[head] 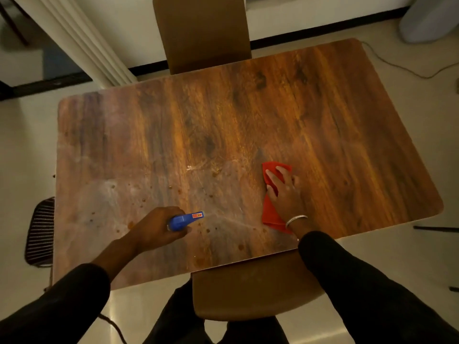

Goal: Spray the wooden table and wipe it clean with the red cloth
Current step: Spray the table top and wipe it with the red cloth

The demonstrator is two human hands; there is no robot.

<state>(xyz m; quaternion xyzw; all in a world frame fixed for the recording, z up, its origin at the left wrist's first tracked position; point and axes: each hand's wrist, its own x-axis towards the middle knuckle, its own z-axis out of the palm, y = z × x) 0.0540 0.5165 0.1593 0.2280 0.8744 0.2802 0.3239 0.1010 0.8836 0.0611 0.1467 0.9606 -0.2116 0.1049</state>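
The wooden table [248, 115] fills the view, with brown spots and pale smears across its near left part. My left hand [156, 228] is wrapped around a blue spray bottle [185, 219], whose nozzle points right over the near edge area. The bottle's body is hidden under my hand. My right hand [285, 192] lies flat, fingers spread, on the red cloth [269, 214], pressing it onto the table near the front right. A silver bangle sits on that wrist.
A brown chair [248, 289] is tucked under the near edge between my arms. Another brown chair [201, 33] stands at the far side. A dark mesh chair [41, 232] is at the left edge. A cable [409, 70] runs on the floor at right.
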